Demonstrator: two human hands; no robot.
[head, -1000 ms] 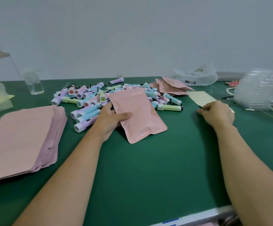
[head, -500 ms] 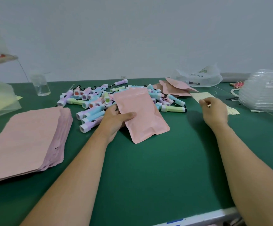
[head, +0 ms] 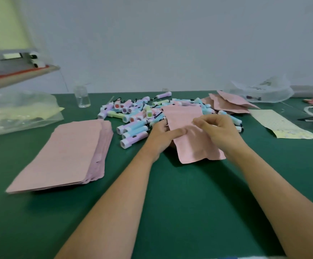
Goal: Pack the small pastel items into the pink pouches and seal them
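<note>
Pink pouch [head: 193,146]: left hand [head: 162,134] grips its edge, curled fingers [head: 205,120] of right hand [head: 222,132] pinch its front.

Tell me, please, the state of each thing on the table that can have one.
pink pouch, held by both hands; whether sealed, cannot tell.
left hand, grips the pouch's left edge.
right hand, pinches the pouch's front.
pouch stack, flat, untouched.
pastel items, loose in a pile, not packed.
far pouches, heaped behind the pile.
bottle, upright.
</note>
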